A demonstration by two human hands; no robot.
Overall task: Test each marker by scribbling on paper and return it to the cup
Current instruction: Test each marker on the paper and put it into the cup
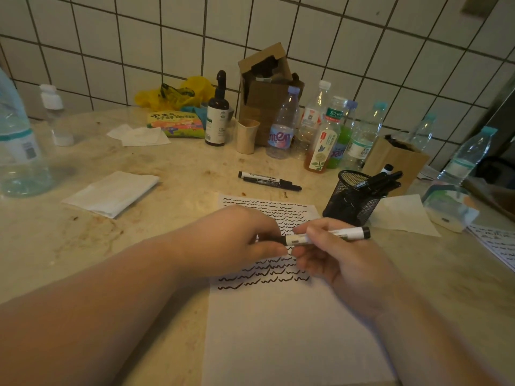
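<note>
A marbled beige bench, stained brown in patches, ran up to a wall of white tiles with dark grout. At the far left stood a large clear water bottle, and near it a folded white tissue lay flat on the bench. Further back sat a yellow bag, a colourful packet and a dark dropper bottle.

Over the middle of the bench, the left hand had its fingers curled round the dark end of a marker, and the right hand pinched the white barrel of that same marker, which was held level just above the paper. The paper's upper half carried rows of black wavy scribbles. Beyond the sheet two markers lay side by side on the bench.

To the right stood a black mesh cup with several markers leaning in it, just beside the paper's far corner. Behind it a cluster of plastic bottles and an open cardboard box stood against the wall.
</note>
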